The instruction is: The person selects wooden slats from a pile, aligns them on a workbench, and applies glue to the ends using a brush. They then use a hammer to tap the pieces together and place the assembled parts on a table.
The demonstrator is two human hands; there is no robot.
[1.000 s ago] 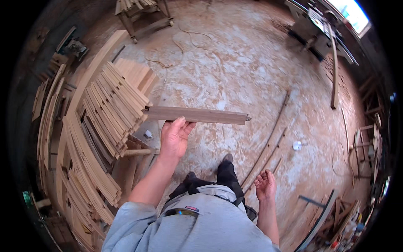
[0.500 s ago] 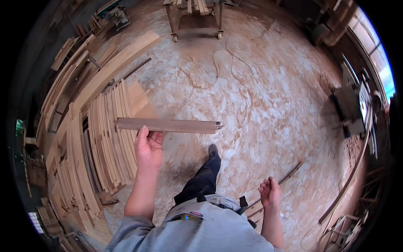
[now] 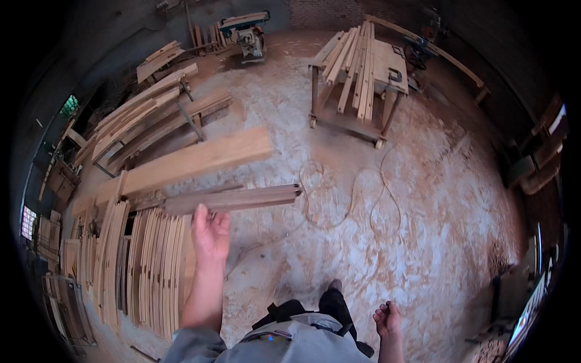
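Observation:
My left hand grips a long brown wooden board near its left end, thumb on the near edge and fingers underneath. The board is held level across the view above the floor, and its right end shows dark notches or fittings. My right hand hangs low beside my body with its fingers curled in, and nothing shows in it. Left of my left forearm lies a row of pale wooden strips, packed side by side.
A wheeled cart carrying wooden strips stands ahead. Along the left are a thick plank and racks of lumber, with a machine beyond. A cable loops over the dusty floor.
My view has swung up and to the left, bringing the wheeled cart and racks further in. My left hand still holds the board, now slightly tilted up to the right. My right hand stays low.

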